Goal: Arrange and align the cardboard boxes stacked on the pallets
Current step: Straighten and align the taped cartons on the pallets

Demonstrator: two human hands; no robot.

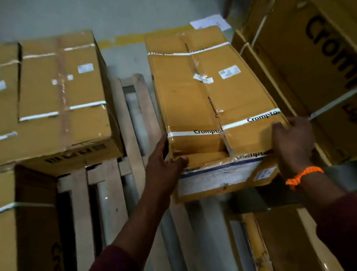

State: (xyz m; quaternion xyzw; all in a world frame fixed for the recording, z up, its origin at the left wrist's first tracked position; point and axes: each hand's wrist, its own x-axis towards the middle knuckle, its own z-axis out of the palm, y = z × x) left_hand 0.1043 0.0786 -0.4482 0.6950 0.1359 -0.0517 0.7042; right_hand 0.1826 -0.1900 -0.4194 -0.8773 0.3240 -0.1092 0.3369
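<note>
A long brown cardboard box point(209, 99) with white printed straps and clear tape lies in the middle, its near end raised toward me. My left hand point(165, 160) grips the near left corner, thumb on the top flap and fingers down the side. My right hand point(293, 140) grips the near right corner, fingers curled over the top edge; an orange thread band circles that wrist. The box's near end carries a white label. Beneath and to the left lies a wooden pallet point(139, 122) with bare slats.
Strapped cardboard boxes point(62, 98) sit on the left, with another box point(2, 240) in front of them. A tall stack of boxes point(322, 57) rises close on the right. More boxes point(280, 247) lie below. Grey floor with a yellow line point(136, 38) and paper point(209, 21) lies beyond.
</note>
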